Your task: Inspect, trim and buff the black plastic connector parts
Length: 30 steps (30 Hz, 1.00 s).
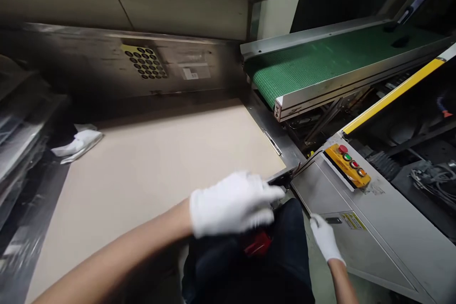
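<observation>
My left hand, in a white glove and smeared by motion, hovers at the front edge of the board-covered table. Its fingers reach toward the right, partly apart, with nothing visible in them. Lower right, my right hand, also gloved in white, is beside the front edge of a pale metal cabinet. Its fingers are curled together by that edge; whatever they may hold is hidden. Between the hands are my dark-trousered legs and a red thing that I cannot make out.
A green conveyor belt runs back to the right. An orange button box sits on the cabinet, below a yellow bar. A crumpled white cloth lies at the table's left. Plastic-wrapped material is stacked at far left.
</observation>
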Motion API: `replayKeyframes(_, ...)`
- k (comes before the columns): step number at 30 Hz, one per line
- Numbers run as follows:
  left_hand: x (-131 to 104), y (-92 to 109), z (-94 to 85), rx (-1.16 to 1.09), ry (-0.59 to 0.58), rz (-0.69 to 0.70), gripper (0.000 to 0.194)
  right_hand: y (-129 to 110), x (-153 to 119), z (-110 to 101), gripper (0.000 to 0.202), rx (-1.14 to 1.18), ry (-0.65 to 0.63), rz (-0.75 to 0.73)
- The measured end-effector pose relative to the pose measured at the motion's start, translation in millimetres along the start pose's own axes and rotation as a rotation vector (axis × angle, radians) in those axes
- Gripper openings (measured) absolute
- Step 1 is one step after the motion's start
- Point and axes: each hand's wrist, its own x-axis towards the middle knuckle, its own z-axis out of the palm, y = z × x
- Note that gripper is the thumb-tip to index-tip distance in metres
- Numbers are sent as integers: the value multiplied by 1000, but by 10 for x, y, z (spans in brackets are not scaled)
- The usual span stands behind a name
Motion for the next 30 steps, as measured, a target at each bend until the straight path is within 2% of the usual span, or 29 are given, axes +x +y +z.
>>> replayKeyframes(1,182,-262,11,93,26,-99,37,-179,78,-17,41,6,19,-50)
replayKeyframes(3,428,-823,117,220,119,-296,39,-701,204,-40,39,35,85,-270)
replayKeyframes(5,509,-1303,268,267,254,-428,36,-1336,299,-17,33,54,125,-562)
replayKeyframes(6,505,-1476,338,259,314,-460,34,-1646,352,19,31,32,132,-677)
replayKeyframes(8,454,-1676,441,224,399,-457,30,-2164,514,135,29,-86,130,-814)
replayKeyframes(9,423,-1716,470,202,420,-436,29,-2353,630,207,29,-170,126,-819)
replayKeyframes(11,375,-1730,491,160,441,-392,26,-2586,902,356,27,-336,120,-730)
replayKeyframes(15,355,-1720,474,86,460,-387,28,-2667,1332,578,31,-507,88,-504)
replayKeyframes(19,356,-1771,472,0,487,-393,29,-2614,1421,657,35,-527,74,-428)
replayKeyframes(23,342,-1818,474,-62,527,-389,29,-2590,1449,637,43,-460,81,-356)
replayKeyframes(25,341,-1830,471,-76,538,-382,29,-2600,1508,598,45,-397,42,-321)
replayKeyframes(30,348,-1853,456,-120,567,-405,27,-2628,1675,485,21,-249,-94,-265)
